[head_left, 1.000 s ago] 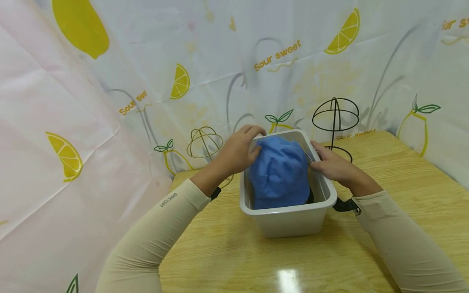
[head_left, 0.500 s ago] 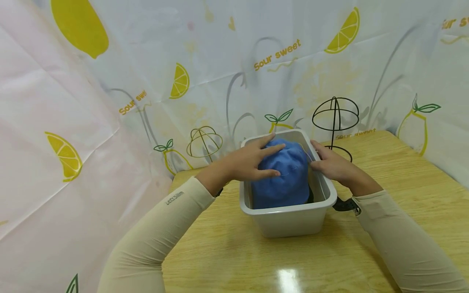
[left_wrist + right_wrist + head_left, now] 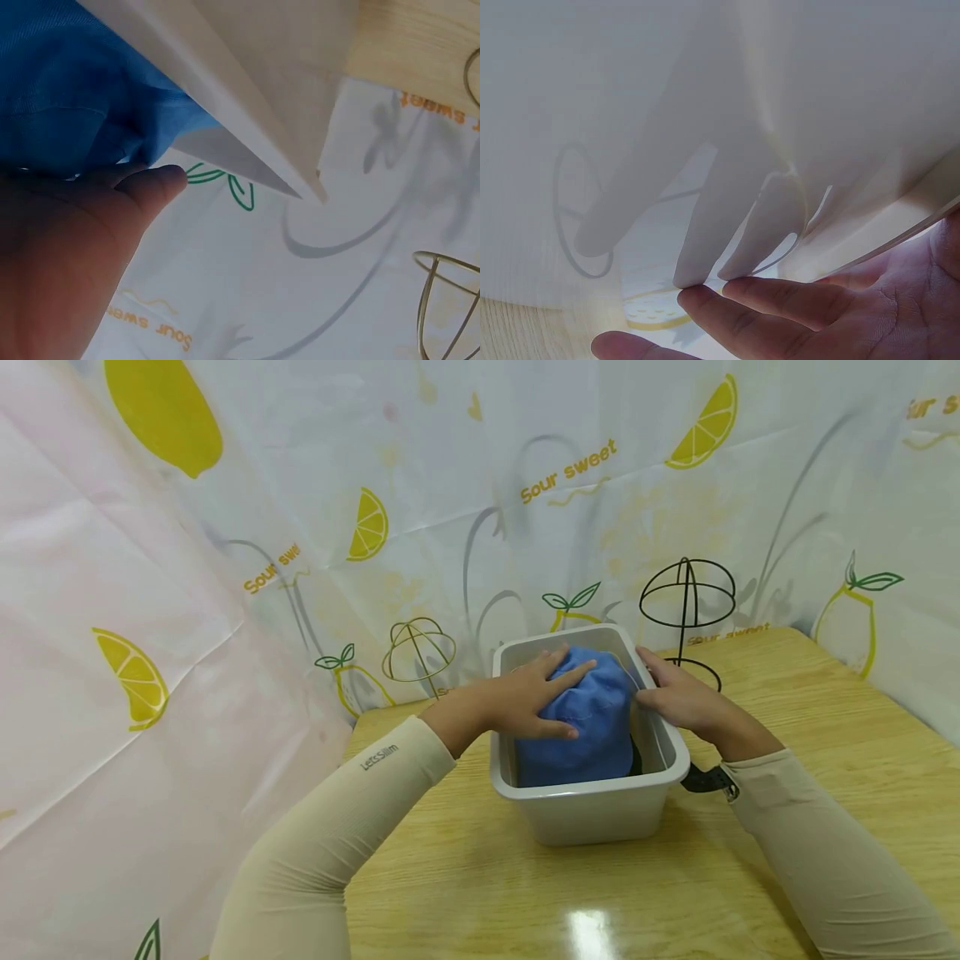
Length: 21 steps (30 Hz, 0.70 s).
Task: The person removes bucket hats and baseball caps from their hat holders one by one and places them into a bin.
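A blue fabric cap sits in a light grey plastic bin on the table, its cloth creased on top. My left hand lies over the cap's left side, fingers spread and nearly straight, pressing on the fabric. In the left wrist view, the blue cap lies beside that hand and the bin's rim. My right hand grips the bin's right rim, thumb at the rim. The right wrist view shows its fingers against the outer wall of the bin. A dark patch shows under the cap's right side.
Behind the bin at right stands a black wire hat stand, with a gold one at back left. The wood-grain table extends in front of the bin. A lemon-print sheet hangs behind and to the left.
My left hand has come from the bin's left rim onto the cap, moving right and slightly down with its fingers spreading. My right hand and the bin have stayed put.
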Motion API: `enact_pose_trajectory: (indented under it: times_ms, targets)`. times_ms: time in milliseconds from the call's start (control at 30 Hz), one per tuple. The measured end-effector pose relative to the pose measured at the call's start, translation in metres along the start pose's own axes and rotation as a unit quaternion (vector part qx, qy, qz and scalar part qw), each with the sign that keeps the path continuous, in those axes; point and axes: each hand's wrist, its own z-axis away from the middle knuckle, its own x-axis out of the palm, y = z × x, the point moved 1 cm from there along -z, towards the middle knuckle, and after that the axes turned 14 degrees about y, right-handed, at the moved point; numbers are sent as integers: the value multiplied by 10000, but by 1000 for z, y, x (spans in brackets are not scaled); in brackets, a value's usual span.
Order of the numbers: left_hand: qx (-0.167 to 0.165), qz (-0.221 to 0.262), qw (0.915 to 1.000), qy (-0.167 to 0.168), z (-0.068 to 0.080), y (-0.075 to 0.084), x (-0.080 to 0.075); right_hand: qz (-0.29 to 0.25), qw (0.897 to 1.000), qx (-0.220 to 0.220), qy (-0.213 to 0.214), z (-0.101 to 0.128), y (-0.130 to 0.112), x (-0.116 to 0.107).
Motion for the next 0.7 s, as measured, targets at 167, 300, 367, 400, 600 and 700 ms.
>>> enact_pose_trajectory:
  times_ms: [167,300,367,400,600,700]
  targets:
    - [-62,-209,9994,-264,-7,4,6,-54,10000,-69,7,1,1,0]
    - [-117,-538,9977,-397,-11,8,10,-89,9999,-131,6,1,1,0]
    - [-119,-747,9961,-445,-12,9,12,-110,9998,-142,-9,1,0,0]
    - [-122,-832,9953,-471,-13,10,13,-114,9998,-143,-19,0,0,0]
    - [-165,-1074,9923,-600,-15,13,14,-119,9999,-19,-44,0,-1,0]
    - [-202,-1126,9914,-643,-15,13,16,-101,9999,25,-30,0,-2,0]
